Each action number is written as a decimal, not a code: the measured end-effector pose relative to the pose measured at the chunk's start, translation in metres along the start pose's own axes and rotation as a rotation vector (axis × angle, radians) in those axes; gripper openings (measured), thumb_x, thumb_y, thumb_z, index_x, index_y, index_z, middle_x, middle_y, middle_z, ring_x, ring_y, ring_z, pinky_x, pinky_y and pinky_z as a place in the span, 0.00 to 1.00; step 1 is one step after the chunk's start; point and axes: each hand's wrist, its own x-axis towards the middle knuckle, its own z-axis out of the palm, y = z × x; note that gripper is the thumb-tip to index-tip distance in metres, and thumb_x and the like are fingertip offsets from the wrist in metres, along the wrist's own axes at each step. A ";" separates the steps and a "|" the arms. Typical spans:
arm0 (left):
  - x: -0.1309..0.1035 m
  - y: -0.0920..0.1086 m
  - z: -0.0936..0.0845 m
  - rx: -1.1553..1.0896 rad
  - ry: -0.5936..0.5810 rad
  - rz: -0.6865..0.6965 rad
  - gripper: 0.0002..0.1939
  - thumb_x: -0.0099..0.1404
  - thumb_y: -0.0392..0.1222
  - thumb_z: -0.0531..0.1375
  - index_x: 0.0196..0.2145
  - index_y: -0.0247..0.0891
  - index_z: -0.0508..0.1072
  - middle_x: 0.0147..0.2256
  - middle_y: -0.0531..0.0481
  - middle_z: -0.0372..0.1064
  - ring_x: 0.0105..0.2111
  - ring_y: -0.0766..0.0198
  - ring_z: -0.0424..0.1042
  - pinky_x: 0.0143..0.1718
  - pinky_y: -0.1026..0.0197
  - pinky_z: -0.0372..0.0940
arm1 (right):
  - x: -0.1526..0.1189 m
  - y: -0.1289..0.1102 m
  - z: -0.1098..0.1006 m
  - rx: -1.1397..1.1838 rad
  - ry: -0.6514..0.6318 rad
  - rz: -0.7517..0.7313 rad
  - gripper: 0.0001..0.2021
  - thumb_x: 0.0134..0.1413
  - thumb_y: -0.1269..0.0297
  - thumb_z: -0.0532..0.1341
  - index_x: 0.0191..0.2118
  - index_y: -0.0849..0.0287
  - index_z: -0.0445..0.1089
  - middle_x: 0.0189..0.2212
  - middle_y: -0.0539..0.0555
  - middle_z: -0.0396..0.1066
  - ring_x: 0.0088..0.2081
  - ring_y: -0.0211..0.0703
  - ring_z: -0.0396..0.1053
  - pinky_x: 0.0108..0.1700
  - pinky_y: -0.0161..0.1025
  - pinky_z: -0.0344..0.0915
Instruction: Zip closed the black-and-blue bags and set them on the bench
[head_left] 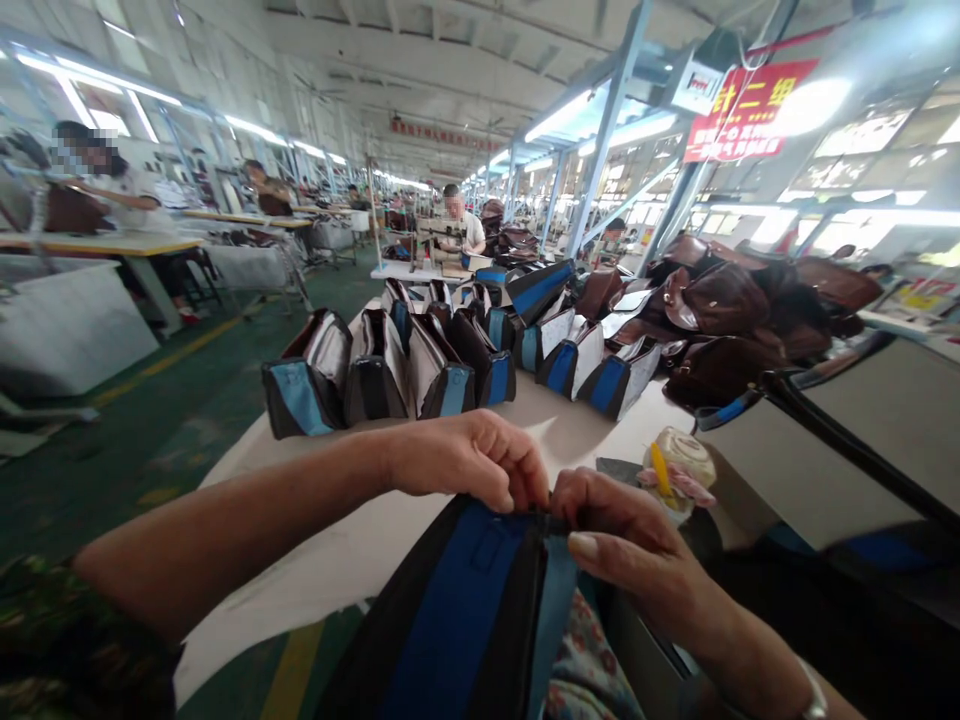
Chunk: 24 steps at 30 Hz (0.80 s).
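Close in front of me is a black bag piece [450, 610] with a broad blue stripe and a lighter blue strip along its right side. My left hand [480, 460] pinches its top edge, fingers curled over the far side. Just to the right, my right hand [630, 530] grips the same edge at the corner, thumb on the near face. Both hands nearly touch there. The fingertips behind the edge are hidden. Beyond them on the white table, a blue-striped bag piece [446, 388] stands upright among several similar ones.
Brown leather bags [720, 300] are heaped at the back right. A clear jar [686, 460] with a yellow item and pink cloth stands right of my hands. A large pale panel with dark edging [847, 440] rises at the right. Co-workers sit at machines farther off.
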 end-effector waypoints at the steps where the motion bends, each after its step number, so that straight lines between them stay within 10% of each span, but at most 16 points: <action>1: -0.001 0.003 0.000 0.003 0.002 -0.034 0.15 0.50 0.37 0.66 0.37 0.33 0.78 0.29 0.52 0.73 0.28 0.67 0.67 0.28 0.66 0.59 | 0.002 -0.003 0.001 -0.005 -0.004 0.003 0.15 0.61 0.50 0.64 0.36 0.58 0.67 0.31 0.49 0.59 0.34 0.40 0.54 0.34 0.38 0.53; 8: -0.001 0.014 0.008 0.137 0.045 -0.107 0.14 0.54 0.49 0.71 0.29 0.35 0.77 0.24 0.55 0.67 0.25 0.68 0.62 0.26 0.65 0.57 | 0.014 -0.012 0.006 0.006 -0.015 0.030 0.19 0.52 0.49 0.70 0.35 0.59 0.69 0.30 0.48 0.60 0.33 0.39 0.54 0.33 0.36 0.53; 24: 0.009 0.004 0.014 -0.001 0.091 -0.135 0.07 0.50 0.41 0.68 0.27 0.34 0.78 0.20 0.56 0.66 0.19 0.70 0.59 0.22 0.66 0.52 | 0.016 -0.014 0.010 0.047 0.050 0.105 0.14 0.48 0.57 0.69 0.30 0.59 0.66 0.25 0.46 0.57 0.28 0.37 0.51 0.29 0.35 0.49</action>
